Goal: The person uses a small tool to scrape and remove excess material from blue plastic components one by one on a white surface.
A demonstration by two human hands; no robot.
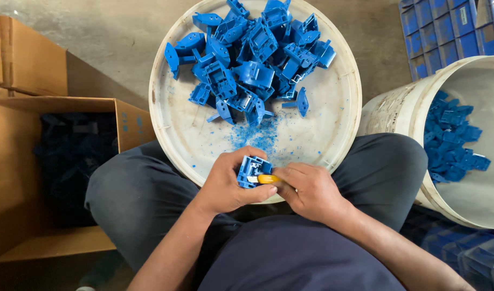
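Observation:
My left hand (229, 182) grips a small blue plastic part (252, 168) over the near edge of a round white lid (333, 141). My right hand (310, 189) holds a yellow-handled tool (267, 179) whose tip rests against the part. A pile of several similar blue plastic parts (252, 59) lies on the far half of the lid. Blue shavings (257, 137) are scattered on the lid just beyond my hands.
A white bucket (398, 108) with several blue parts (451, 140) stands at the right. An open cardboard box (20, 178) with dark parts sits at the left. Blue bins (446, 32) are at the top right. My knees in dark trousers flank the lid.

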